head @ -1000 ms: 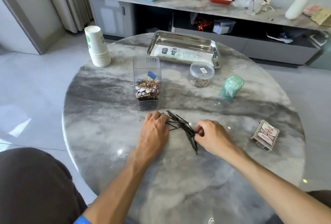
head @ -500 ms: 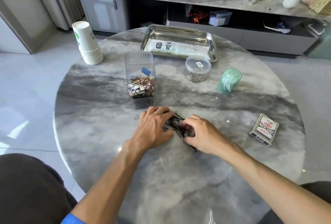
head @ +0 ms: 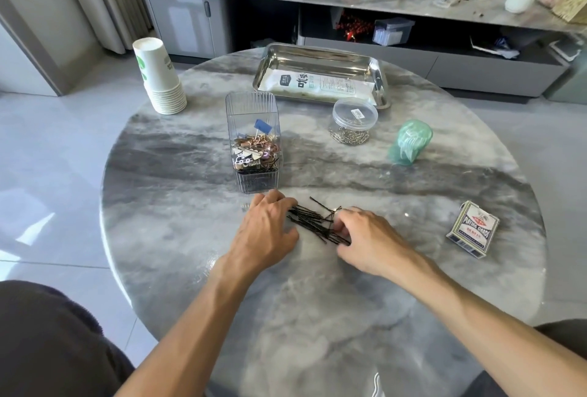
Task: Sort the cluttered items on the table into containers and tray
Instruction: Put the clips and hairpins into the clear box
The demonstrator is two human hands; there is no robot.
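A loose pile of black hairpins [head: 313, 220] lies on the round marble table [head: 317, 317] in front of me. My left hand [head: 266, 228] rests flat against the pile's left side, its fingers over the pin ends. My right hand [head: 365, 238] is at the right side with its fingers curled onto the pins. Just behind the pile stands a clear ribbed container [head: 252, 110] holding hair clips and more pins. Farther back are a steel tray [head: 317, 49] with a white packet in it and a lidded round jar [head: 354, 122] of paper clips.
A pale green wrapped item [head: 411, 141] sits right of the jar. A box of playing cards [head: 473, 228] lies near the right edge. A stack of paper cups [head: 160, 79] stands at the far left edge. A low shelf unit runs behind the table.
Both hands have drawn toward each other, pushing the scattered hairpins into a tighter bundle. My right hand's fingers have curled onto the pins.
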